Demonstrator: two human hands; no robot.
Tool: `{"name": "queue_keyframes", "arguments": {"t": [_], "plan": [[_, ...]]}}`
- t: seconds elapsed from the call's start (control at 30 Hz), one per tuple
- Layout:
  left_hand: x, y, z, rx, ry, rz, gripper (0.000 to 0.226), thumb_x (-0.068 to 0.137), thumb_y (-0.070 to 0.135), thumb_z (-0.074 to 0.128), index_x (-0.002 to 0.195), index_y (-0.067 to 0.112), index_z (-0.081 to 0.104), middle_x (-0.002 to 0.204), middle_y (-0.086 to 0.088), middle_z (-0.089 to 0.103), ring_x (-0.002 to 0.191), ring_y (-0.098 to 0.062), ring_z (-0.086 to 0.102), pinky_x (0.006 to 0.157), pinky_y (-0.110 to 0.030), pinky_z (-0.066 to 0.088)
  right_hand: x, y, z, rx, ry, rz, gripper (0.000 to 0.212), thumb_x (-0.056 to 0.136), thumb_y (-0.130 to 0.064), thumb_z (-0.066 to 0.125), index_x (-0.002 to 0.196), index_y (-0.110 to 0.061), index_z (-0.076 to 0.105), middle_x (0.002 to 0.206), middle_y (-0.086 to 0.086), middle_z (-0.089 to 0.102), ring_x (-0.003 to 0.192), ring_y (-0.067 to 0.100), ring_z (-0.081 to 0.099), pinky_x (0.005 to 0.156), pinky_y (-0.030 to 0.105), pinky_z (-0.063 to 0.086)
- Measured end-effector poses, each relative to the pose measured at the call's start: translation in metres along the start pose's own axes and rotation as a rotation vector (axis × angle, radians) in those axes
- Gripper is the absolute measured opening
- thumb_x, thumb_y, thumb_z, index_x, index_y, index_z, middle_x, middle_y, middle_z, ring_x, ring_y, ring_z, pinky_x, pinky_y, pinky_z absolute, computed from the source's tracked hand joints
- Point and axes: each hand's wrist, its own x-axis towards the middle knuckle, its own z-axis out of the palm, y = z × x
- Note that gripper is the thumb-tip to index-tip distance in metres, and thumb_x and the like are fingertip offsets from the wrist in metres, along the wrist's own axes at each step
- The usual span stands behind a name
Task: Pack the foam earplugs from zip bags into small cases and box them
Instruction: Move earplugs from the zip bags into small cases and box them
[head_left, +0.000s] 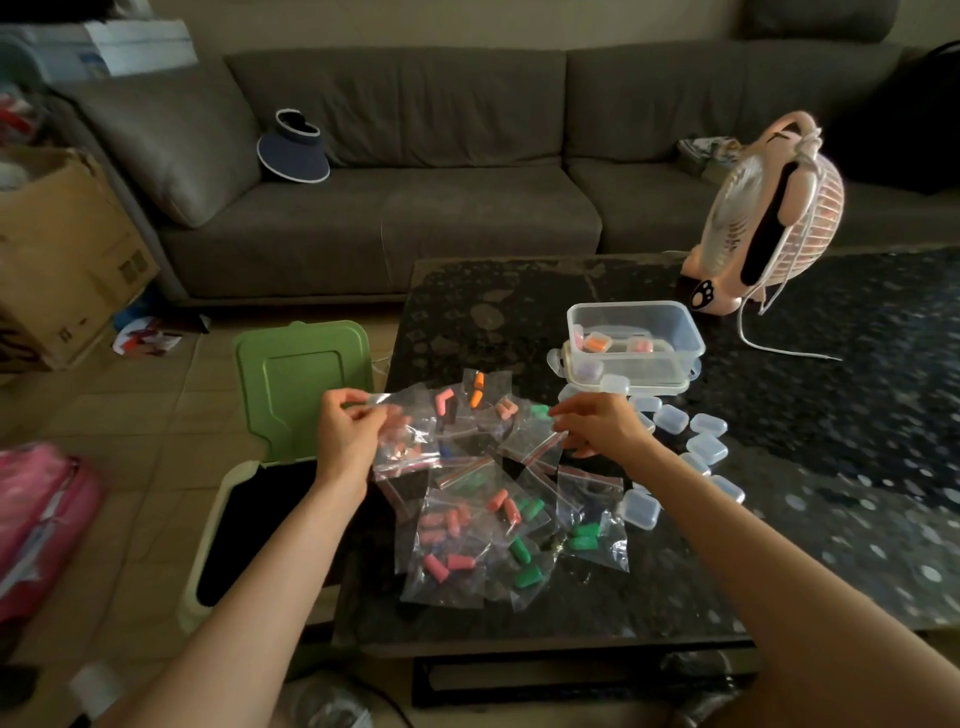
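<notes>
Several clear zip bags (467, 525) with pink, orange and green foam earplugs lie heaped on the dark table (779, 467). My left hand (348, 431) pinches the top of one zip bag (400, 431) and holds it up over the table's left edge. My right hand (597, 423) pinches a green earplug (540, 411) at its fingertips, just above the heap. Several small clear cases (691, 441) lie in a curve right of the heap. A clear plastic box (631, 338) behind them holds a few filled cases.
An open green-lidded bin (296, 384) stands at the table's left side. A pink desk fan (769, 213) with its cord sits at the table's back. A grey sofa (415, 208) runs behind, with a cardboard box (57, 249) at far left.
</notes>
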Motion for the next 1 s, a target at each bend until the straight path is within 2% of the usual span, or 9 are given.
{"name": "queue_keyframes", "arguments": {"t": [0.07,0.17,0.3,0.33,0.43,0.63,0.77,0.87,1.0], "plan": [[0.015,-0.007,-0.017,0.026,0.062,-0.021,0.018,0.092,-0.008,0.046,0.096,0.01,0.044,0.095,-0.014,0.063,0.076,-0.02,0.068,0.064,-0.025,0.057,-0.001,0.0,0.001,-0.024,0.003,-0.01,0.02,0.091,-0.011,0.06,0.11,-0.005,0.066,0.101,0.016,0.066,0.071,0.016,0.063,0.06,0.02,0.056],[0.044,-0.032,-0.045,0.062,0.191,-0.152,0.025,0.094,-0.01,0.038,0.078,0.008,0.046,0.099,-0.022,0.062,0.063,-0.016,0.065,0.055,-0.019,0.055,-0.004,-0.002,0.003,-0.059,-0.011,-0.03,0.02,0.091,-0.011,0.06,0.109,-0.004,0.066,0.099,0.015,0.066,0.072,0.017,0.063,0.063,0.023,0.057],[0.07,-0.074,-0.081,0.073,0.336,-0.341,0.025,0.095,-0.002,0.039,0.106,-0.009,0.061,0.071,-0.013,0.066,0.036,-0.005,0.057,0.039,-0.015,0.047,-0.008,-0.003,0.002,-0.073,-0.016,-0.041,0.018,0.091,-0.011,0.06,0.107,-0.005,0.066,0.097,0.016,0.068,0.077,0.021,0.065,0.07,0.028,0.058],[0.073,-0.082,-0.087,0.078,0.348,-0.384,0.027,0.096,0.002,0.041,0.113,-0.007,0.059,0.068,-0.01,0.066,0.045,-0.008,0.061,0.045,-0.018,0.049,-0.008,-0.002,0.001,-0.073,-0.015,-0.042,0.018,0.091,-0.011,0.06,0.107,-0.005,0.066,0.097,0.017,0.068,0.078,0.021,0.066,0.071,0.029,0.058],[0.081,-0.099,-0.098,0.161,0.372,-0.501,0.031,0.094,0.013,0.051,0.119,-0.004,0.057,0.107,-0.018,0.065,0.08,-0.027,0.06,0.074,-0.035,0.047,-0.01,-0.002,0.0,-0.077,-0.015,-0.046,0.019,0.091,-0.011,0.06,0.108,-0.005,0.066,0.097,0.017,0.068,0.078,0.022,0.066,0.071,0.028,0.058],[0.059,-0.087,-0.083,0.405,0.217,-0.568,0.035,0.091,0.01,0.055,0.123,-0.003,0.052,0.123,-0.021,0.055,0.11,-0.038,0.054,0.086,-0.042,0.045,-0.011,-0.001,-0.003,-0.107,0.019,-0.056,0.019,0.092,-0.012,0.059,0.108,-0.006,0.067,0.094,0.014,0.067,0.076,0.02,0.065,0.066,0.024,0.057],[0.068,-0.073,-0.062,0.65,0.168,-0.377,0.036,0.08,0.025,0.057,0.108,0.005,0.062,0.119,-0.018,0.058,0.107,-0.04,0.052,0.091,-0.042,0.046,-0.007,0.002,-0.008,-0.212,0.115,-0.075,0.018,0.09,-0.015,0.062,0.105,-0.009,0.069,0.09,0.01,0.068,0.078,0.02,0.062,0.072,0.03,0.057],[0.036,-0.031,-0.024,0.635,0.062,-0.096,0.022,0.089,0.012,0.056,0.107,0.004,0.066,0.114,-0.015,0.063,0.104,-0.033,0.057,0.088,-0.037,0.047,-0.005,0.005,-0.012,-0.301,0.154,-0.075,0.017,0.089,-0.014,0.062,0.103,-0.012,0.071,0.1,0.009,0.069,0.088,0.022,0.062,0.083,0.037,0.054],[-0.002,-0.001,0.02,0.618,-0.138,0.161,0.016,0.091,0.008,0.055,0.105,0.006,0.064,0.107,-0.001,0.058,0.087,-0.01,0.053,0.066,-0.018,0.042,-0.005,0.009,-0.016,-0.444,0.195,-0.053,0.019,0.088,-0.011,0.062,0.104,-0.015,0.07,0.107,0.006,0.068,0.099,0.024,0.06,0.082,0.035,0.051]]}}
